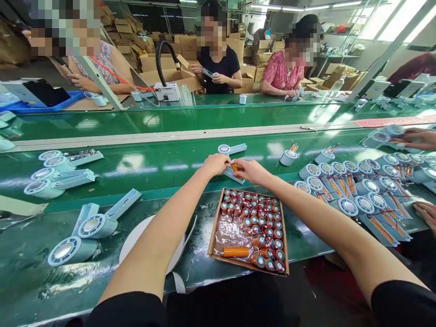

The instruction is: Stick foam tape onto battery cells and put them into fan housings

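My right hand point(251, 171) is closed on an orange cylindrical battery point(234, 167), held above a light blue handle-shaped housing point(238, 178) on the green bench. My left hand point(216, 164) meets it at the battery's end, its fingers pinched; what they grip is too small to make out. Just behind my hands lies another light blue housing point(238, 148) with a round head. Nearer to me stands a cardboard box point(211, 236) of upright orange batteries point(255, 221) with red and black wires. One battery point(236, 252) lies on its side in it.
A white tape roll point(136, 236) lies under my left forearm. Light blue housings stand at left point(91, 227) and far left point(46, 188). Many wired housings point(347, 206) crowd the right, beside a co-worker's hands point(425, 138). Several people sit across the green belt point(163, 120).
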`<act>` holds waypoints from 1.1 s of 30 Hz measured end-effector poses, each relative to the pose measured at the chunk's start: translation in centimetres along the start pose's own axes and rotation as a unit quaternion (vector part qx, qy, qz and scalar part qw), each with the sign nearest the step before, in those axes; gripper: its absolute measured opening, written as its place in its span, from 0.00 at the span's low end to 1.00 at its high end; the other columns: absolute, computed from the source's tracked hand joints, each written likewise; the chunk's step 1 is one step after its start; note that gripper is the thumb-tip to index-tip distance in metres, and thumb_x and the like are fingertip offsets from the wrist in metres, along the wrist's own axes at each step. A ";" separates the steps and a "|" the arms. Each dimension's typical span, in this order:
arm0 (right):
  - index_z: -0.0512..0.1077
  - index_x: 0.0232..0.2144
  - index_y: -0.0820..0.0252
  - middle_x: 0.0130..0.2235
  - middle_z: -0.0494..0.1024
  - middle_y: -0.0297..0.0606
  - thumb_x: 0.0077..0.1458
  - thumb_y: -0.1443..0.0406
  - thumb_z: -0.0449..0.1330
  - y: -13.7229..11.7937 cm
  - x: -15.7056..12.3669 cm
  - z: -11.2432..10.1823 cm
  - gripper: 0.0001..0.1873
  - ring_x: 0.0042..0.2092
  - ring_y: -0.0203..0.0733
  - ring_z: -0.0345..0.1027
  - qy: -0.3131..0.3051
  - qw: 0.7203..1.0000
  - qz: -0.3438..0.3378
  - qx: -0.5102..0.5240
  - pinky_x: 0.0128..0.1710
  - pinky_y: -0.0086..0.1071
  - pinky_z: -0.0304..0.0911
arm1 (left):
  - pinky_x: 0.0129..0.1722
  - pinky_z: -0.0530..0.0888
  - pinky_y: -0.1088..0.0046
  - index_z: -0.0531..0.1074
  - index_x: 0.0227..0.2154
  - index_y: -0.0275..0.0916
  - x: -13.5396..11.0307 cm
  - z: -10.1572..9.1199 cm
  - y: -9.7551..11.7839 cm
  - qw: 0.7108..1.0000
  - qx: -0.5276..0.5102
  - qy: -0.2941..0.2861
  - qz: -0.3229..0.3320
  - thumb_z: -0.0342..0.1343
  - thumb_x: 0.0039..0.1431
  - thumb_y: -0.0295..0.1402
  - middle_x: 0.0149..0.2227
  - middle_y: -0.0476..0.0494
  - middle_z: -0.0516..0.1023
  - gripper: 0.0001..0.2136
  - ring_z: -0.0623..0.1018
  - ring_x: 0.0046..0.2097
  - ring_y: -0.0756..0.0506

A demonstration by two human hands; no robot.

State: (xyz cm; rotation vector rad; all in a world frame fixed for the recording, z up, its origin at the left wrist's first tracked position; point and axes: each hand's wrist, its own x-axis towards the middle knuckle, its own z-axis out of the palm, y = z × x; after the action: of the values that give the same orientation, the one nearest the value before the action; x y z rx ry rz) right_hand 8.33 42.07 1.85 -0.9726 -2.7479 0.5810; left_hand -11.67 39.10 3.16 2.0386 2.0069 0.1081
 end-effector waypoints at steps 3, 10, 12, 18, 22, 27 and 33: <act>0.72 0.63 0.53 0.47 0.85 0.45 0.70 0.56 0.56 -0.5 -0.3 0.0 0.23 0.47 0.53 0.80 -0.031 0.997 0.011 -0.071 0.48 0.39 0.67 | 0.57 0.74 0.60 0.82 0.47 0.43 0.4 0.6 0.3 0.999 -0.027 0.024 -0.015 0.56 0.68 0.42 0.52 0.41 0.84 0.14 0.80 0.54 0.41; 0.77 0.58 0.57 0.50 0.83 0.55 0.63 0.54 0.60 -1.6 1.4 0.1 0.25 0.50 0.64 0.79 -0.113 0.980 0.023 -0.163 0.48 0.49 0.72 | 0.54 0.74 0.64 0.84 0.44 0.48 1.3 0.9 0.3 0.996 -0.059 0.047 -0.049 0.56 0.66 0.40 0.50 0.45 0.86 0.12 0.81 0.54 0.38; 0.79 0.55 0.58 0.51 0.83 0.57 0.62 0.53 0.60 -1.6 2.0 -0.2 0.24 0.51 0.66 0.79 -0.121 0.978 0.025 -0.170 0.48 0.52 0.72 | 0.55 0.75 0.62 0.84 0.44 0.47 1.3 0.8 0.6 0.996 -0.055 0.042 -0.053 0.56 0.68 0.41 0.50 0.43 0.85 0.12 0.80 0.54 0.39; 0.81 0.50 0.60 0.54 0.83 0.54 0.61 0.58 0.63 -1.6 3.0 -1.7 0.19 0.53 0.59 0.79 -0.119 0.983 0.026 -0.135 0.51 0.45 0.72 | 0.55 0.79 0.55 0.74 0.56 0.39 2.8 -1.0 4.3 0.999 -0.011 0.031 -0.002 0.59 0.70 0.44 0.57 0.38 0.77 0.18 0.79 0.54 0.41; 0.83 0.40 0.56 0.46 0.87 0.45 0.56 0.62 0.66 1.2 2.6 -3.3 0.10 0.50 0.53 0.80 -0.072 0.994 0.036 -0.079 0.50 0.38 0.71 | 0.55 0.79 0.56 0.74 0.56 0.41 5.1 -1.6 7.9 0.998 0.006 0.030 0.063 0.59 0.69 0.43 0.58 0.39 0.76 0.17 0.78 0.56 0.40; 0.80 0.26 0.57 0.32 0.85 0.42 0.53 0.56 0.71 6.4 -0.7 -5.2 0.12 0.43 0.52 0.81 0.057 0.997 0.055 0.000 0.47 0.38 0.72 | 0.55 0.79 0.52 0.72 0.59 0.38 5.5 -2.1 7.8 0.997 -0.008 0.049 0.066 0.59 0.70 0.43 0.59 0.37 0.75 0.20 0.78 0.56 0.39; 0.66 0.18 0.50 0.25 0.78 0.35 0.53 0.47 0.68 12.0 -2.9 -5.2 0.22 0.30 0.36 0.78 0.206 0.969 0.007 0.137 0.48 0.38 0.76 | 0.55 0.79 0.56 0.73 0.58 0.42 0.5 -3.3 1.4 0.996 -0.011 0.083 -0.017 0.60 0.69 0.43 0.59 0.38 0.75 0.18 0.78 0.56 0.41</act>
State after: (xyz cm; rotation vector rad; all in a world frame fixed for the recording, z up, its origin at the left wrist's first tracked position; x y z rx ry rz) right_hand 18.92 50.36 1.51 -0.9238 -2.2285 0.6549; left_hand -11.12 40.09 6.56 2.0424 2.1261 0.2997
